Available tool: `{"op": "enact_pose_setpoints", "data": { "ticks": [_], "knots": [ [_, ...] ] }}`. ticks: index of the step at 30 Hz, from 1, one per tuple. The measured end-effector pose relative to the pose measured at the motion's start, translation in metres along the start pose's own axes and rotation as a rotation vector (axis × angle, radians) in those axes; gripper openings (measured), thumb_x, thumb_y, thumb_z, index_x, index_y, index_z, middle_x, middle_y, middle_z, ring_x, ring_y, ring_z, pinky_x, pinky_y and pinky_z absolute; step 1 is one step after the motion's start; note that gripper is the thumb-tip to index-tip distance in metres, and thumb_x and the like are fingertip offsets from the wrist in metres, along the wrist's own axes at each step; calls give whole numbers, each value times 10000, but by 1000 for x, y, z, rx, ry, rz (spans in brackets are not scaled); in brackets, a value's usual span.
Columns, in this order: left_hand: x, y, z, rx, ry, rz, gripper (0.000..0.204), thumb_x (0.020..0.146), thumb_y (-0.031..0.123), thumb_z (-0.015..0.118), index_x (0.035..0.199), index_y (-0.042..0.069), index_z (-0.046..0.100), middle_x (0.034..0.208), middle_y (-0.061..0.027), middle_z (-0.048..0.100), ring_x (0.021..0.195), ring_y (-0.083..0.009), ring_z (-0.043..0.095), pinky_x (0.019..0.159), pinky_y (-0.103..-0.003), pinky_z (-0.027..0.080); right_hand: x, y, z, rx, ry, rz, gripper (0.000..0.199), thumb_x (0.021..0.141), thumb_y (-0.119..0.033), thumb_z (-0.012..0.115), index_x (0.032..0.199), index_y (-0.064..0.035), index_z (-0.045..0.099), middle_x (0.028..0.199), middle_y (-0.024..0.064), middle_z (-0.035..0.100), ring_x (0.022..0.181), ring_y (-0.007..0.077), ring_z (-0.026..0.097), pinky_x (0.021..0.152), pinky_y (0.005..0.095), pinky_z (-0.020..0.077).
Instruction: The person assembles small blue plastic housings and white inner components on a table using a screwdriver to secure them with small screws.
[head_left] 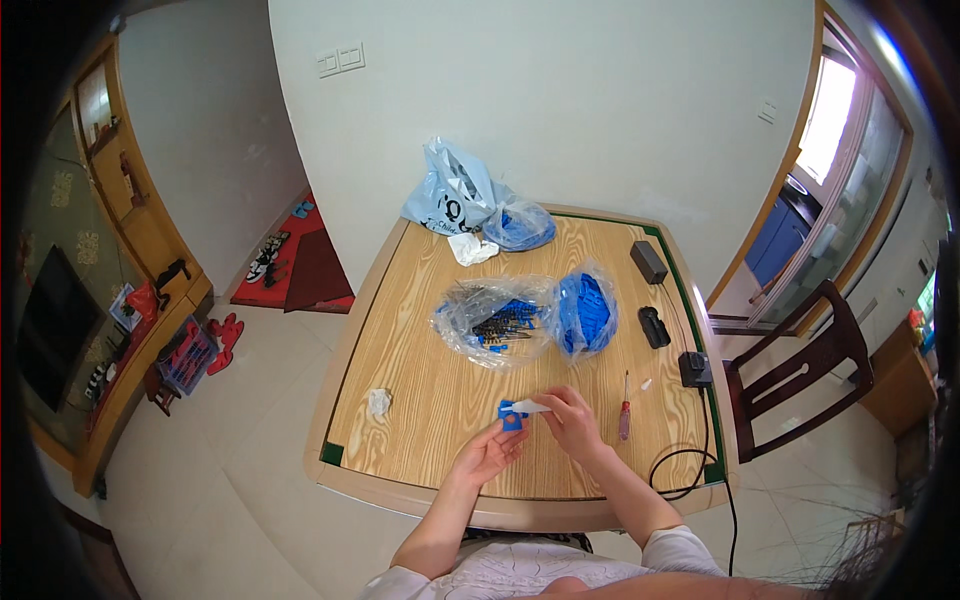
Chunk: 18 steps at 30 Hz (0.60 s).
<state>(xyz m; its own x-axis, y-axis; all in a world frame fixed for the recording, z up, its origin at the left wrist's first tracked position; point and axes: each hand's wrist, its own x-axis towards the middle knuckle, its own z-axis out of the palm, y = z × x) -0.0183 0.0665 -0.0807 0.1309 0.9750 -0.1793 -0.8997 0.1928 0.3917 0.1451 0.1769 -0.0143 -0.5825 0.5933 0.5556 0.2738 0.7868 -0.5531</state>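
Near the front edge of the wooden table (420, 440), my left hand (483, 457) holds a small flat blue plastic piece (517, 426) between thumb and fingers. My right hand (573, 422) is closed round a small white squeeze tube (535, 404), its narrow tip pointing left at the top of the blue piece. Whether the tip touches the piece is too small to tell. Beyond my hands lies an open clear bag (450, 330) with black, screw-like parts (510, 322) and blue pieces. Beside it rests a clear bag of blue pieces (585, 315).
Right of my hands lie a screwdriver (625, 420) and a small white bit (646, 384). Black boxes (649, 262), a black holder (654, 327) and a cabled adapter (694, 369) line the right side. Crumpled plastic (379, 402) sits left; a light-blue bag (440, 200) stands at the back.
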Motion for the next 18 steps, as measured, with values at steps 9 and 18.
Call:
{"op": "enact_pose_setpoints", "data": {
  "ticks": [9, 18],
  "knots": [
    [-1, 0, -2, -24, -13, -3, 351, 915, 292, 552, 1203, 92, 546, 1219, -76, 587, 1119, -195, 546, 905, -348, 438, 2, -4, -1, 6, 19, -26, 263, 742, 0, 651, 991, -83, 650, 935, 105, 584, 863, 291, 592, 723, 368, 494],
    [0, -2, -2, -21, -2, 0, 354, 915, 293, 552, 1203, 89, 545, 1217, -77, 588, 1119, -202, 545, 892, -343, 440, 2, -2, -1, 0, 31, -45, 320, 711, 39, 641, 1001, -96, 649, 946, 96, 584, 861, 286, 591, 712, 366, 498]
  ]
}}
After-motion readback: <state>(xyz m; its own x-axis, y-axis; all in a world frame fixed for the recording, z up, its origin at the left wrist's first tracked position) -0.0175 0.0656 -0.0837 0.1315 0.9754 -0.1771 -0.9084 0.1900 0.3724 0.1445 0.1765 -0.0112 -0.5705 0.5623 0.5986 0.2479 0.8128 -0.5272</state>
